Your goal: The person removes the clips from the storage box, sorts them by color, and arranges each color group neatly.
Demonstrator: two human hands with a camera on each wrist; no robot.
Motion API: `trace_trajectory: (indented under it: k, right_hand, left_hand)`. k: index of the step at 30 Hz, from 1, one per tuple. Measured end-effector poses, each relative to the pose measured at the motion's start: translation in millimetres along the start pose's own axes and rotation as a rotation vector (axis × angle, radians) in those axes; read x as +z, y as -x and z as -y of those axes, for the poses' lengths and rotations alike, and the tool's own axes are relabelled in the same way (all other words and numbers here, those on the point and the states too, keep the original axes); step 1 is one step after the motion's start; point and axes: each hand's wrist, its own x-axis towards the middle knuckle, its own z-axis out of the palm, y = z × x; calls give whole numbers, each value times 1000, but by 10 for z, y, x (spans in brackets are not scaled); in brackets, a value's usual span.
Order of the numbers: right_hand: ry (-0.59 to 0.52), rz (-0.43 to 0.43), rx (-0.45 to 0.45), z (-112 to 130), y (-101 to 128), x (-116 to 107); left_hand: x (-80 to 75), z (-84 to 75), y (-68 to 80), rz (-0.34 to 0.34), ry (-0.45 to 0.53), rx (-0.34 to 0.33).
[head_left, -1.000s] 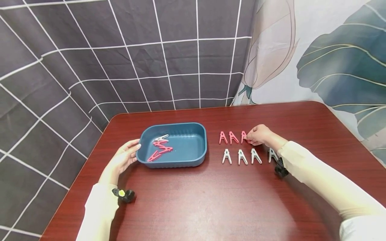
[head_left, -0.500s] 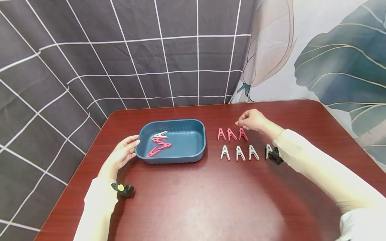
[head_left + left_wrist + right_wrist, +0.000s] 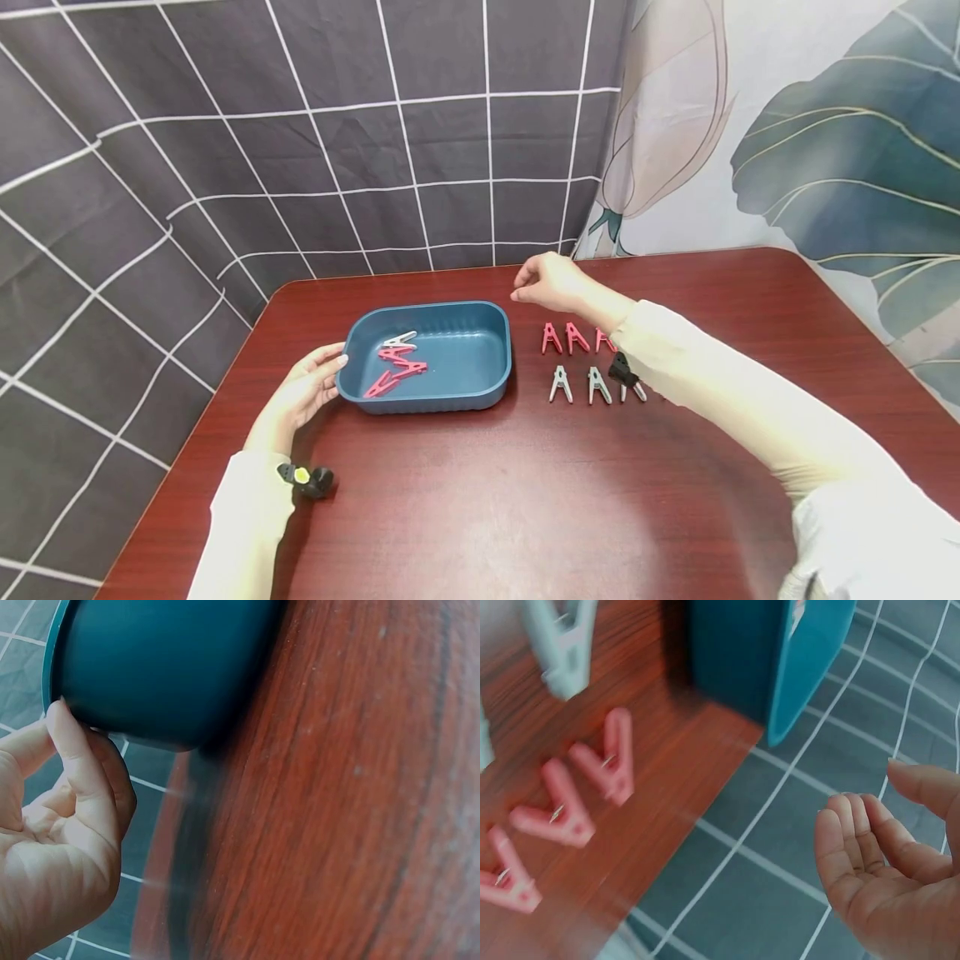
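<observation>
At the left end of a blue plastic tub [image 3: 450, 406], my left hand [image 3: 303, 387] pinches the rim; the left wrist view shows a fingertip against the outer wall [image 3: 165, 675]. A white clothespin [image 3: 400, 340] and several pink clothespins [image 3: 409, 367] lie inside near that end. Beyond the tub's right corner, my right hand [image 3: 551, 282] hovers with loosely bent fingers, and the right wrist view shows its palm [image 3: 900, 900] holding nothing. Below it stand pink clothespins [image 3: 551, 337] in a row, with white clothespins [image 3: 560, 385] in a nearer row, partly covered by the right arm.
Everything stands on a dark red wooden table [image 3: 450, 500]. A grey curtain [image 3: 442, 142] with white grid lines hangs behind and to the left, and a leaf-patterned curtain [image 3: 825, 158] at the right. Small black cameras sit on both wrists.
My right hand has left the rightmost pink clothespin, rising and moving left toward the tub's far corner with nothing in it. The left hand has stayed at the rim.
</observation>
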Motion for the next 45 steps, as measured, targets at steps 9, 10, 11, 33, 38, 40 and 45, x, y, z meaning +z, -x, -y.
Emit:
trace_trajectory:
  k: [9, 10, 11, 33, 38, 40, 45]
  right_hand:
    - [-33, 87, -46, 370, -160, 399]
    - [-36, 95, -52, 404, -177, 451]
    - [-42, 105, -57, 437, -194, 504]
    - [-16, 247, -69, 523, -398, 1478]
    - [51, 252, -66, 476, -421, 1559]
    - [91, 242, -90, 470, -431, 1577]
    - [188, 239, -170, 484, -447, 1623]
  left_hand:
    - [-31, 43, -11, -13, 37, -13]
    - [-32, 49, -8, -17, 37, -16]
    - [-32, 56, -3, -21, 37, -19]
    - [-3, 74, -11, -15, 5, -4]
    - [-14, 73, -23, -9, -1, 7]
    - [-15, 61, -27, -11, 4, 11]
    - [-26, 46, -30, -10, 13, 5]
